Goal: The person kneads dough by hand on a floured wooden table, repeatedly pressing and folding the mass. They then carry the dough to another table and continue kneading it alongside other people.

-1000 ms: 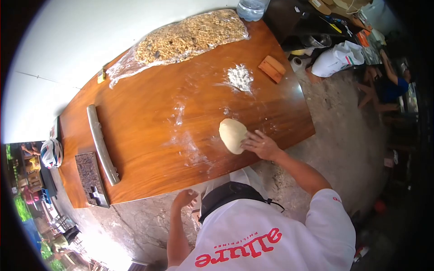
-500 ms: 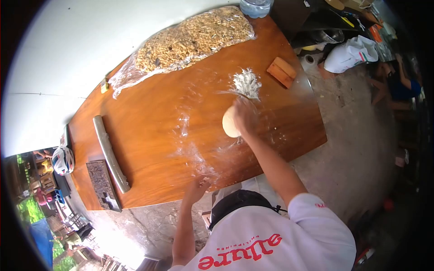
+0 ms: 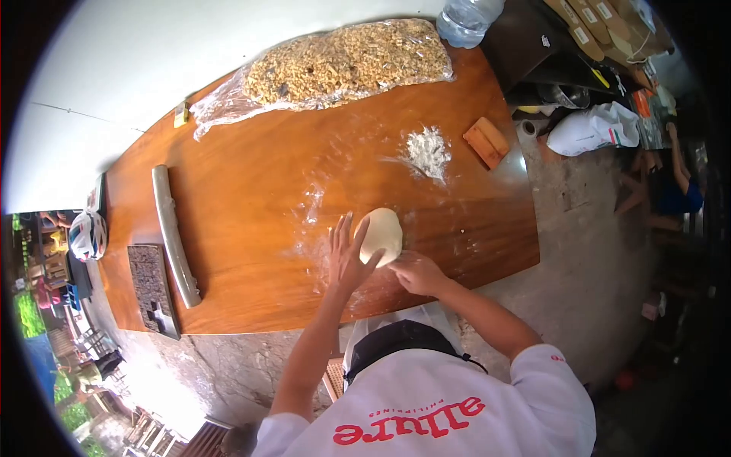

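A round, pale piece of dough lies on the wooden table near its front edge. My left hand is open, with its fingers spread along the dough's left side and the thumb at its near edge. At the dough's near right edge, my right hand is closed, its bent fingers pinching the rim; the fingertips are partly hidden. Beyond the dough sits a small heap of white flour, and smears of flour mark the tabletop.
Along the far edge lies a clear plastic bag of brown crumbly bits. A water jug stands behind it. A wooden block is at the right; a metal pipe and a dark carved board lie at the left.
The dough has come nearer to me and left, away from the flour heap. My right hand moved back with it, and my left hand rose from the table's edge to its side. The view shifted slightly.
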{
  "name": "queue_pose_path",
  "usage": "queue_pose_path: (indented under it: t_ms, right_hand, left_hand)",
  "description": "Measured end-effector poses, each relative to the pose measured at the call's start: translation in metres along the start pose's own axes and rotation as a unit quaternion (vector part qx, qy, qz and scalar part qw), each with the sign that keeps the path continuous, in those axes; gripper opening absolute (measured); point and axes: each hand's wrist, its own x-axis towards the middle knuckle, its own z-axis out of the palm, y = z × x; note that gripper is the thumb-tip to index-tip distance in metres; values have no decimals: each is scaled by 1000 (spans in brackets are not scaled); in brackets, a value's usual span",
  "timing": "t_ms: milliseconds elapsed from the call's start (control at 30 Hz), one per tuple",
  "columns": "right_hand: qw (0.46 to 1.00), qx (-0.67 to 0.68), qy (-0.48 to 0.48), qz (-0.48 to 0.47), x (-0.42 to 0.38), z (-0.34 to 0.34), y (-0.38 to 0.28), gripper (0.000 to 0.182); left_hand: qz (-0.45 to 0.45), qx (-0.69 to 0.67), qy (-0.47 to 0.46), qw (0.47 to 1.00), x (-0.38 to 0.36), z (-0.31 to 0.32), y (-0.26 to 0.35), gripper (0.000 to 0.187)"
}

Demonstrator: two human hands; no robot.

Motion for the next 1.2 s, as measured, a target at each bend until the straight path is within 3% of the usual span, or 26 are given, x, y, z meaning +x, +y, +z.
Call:
queue_pose_path:
  t_ms: [67,133,167,233,267,333,367,433,467,533,567,600,633,700,733,767,800,833,867,900,967,1033,1100,1133,1167,1200]
  right_hand:
    - [996,49,16,75,-17,-17,11,27]
    - [932,109,216,271,-32,-18,31,23]
    - [934,106,211,269,-37,-16,43,23]
    - [772,280,348,452,-47,-4,53,27]
    - [771,284,347,451,-46,2,49,27]
    - [558,550,298,545,-43,10,37,39]
    - [557,551,300,544,-30,4,27,39]
    - [204,798,179,539,-6,-3,5,58]
    - [233,800,209,511,8,-3,7,65]
    - [335,786,340,394,55,-23,24,73]
    - [365,775,336,390,75,-57,31,66]
    - [452,744,259,418,98,-73,48,59]
    - [589,646,212,437,127,-90,44,56]
    - [777,418,87,463,184,-79,58,53]
    - [947,161,97,259,203,-41,78,51]
    - [950,87,18,301,227,-36,41,48]
    - [925,-12,-254,281,244,-63,-7,54]
    - [951,-125,-171,225,232,-43,-38,57]
    - [951,-287,-85,76,207,-5,-40,60]
    - [949,-307,8,-67,173,30,-30,50]
    - [912,-263,-48,-310,112,22,-12,42]
    - [899,-135,-158,-387,58,-23,28,43]
    - [947,-92,-235,-201,42,-77,58,38]
    - [961,-145,-230,53,44,-91,60,27]
    - [946,-232,-134,183,65,-100,43,17]
    - [946,-234,-97,200,82,-79,69,21]
  left_hand:
    - [27,-8,-2,1000,20,24,3,60]
    - [169,-3,-104,980,37,46,15,67]
    - [164,-6,-101,981,48,62,28,67]
    - [177,139,-181,957,66,94,56,57]
    - [176,143,-183,957,81,110,61,57]
    - [220,271,-301,888,113,142,64,45]
    - [222,272,-301,887,127,148,59,45]
    - [135,104,-191,967,144,156,48,33]
    - [26,74,-260,962,163,130,56,32]
    - [-89,-97,-236,963,165,118,23,35]
    - [-134,-112,-191,966,159,107,9,37]
    - [-179,-124,-145,965,149,97,0,38]
    - [-244,-183,-32,952,130,86,-2,40]
    - [-374,-340,114,855,63,93,-19,46]
    - [-409,-406,70,814,23,83,-12,49]
    - [-408,-510,104,750,-19,95,-7,50]
    - [-523,-563,98,633,-48,84,12,45]
    - [-521,-534,58,664,-81,78,8,42]
    - [-517,-504,16,691,-110,70,1,39]
    - [-522,-515,62,677,-133,61,-4,36]
    - [-520,-522,110,667,-164,39,-21,29]
    - [-504,-502,144,688,-186,12,-35,25]
    - [-496,-493,176,693,-189,-6,-50,24]
    - [-476,-483,185,712,-191,-10,-58,24]
    - [-454,-470,188,733,-192,-13,-61,24]
    - [-451,-475,188,732,-187,-15,-59,24]
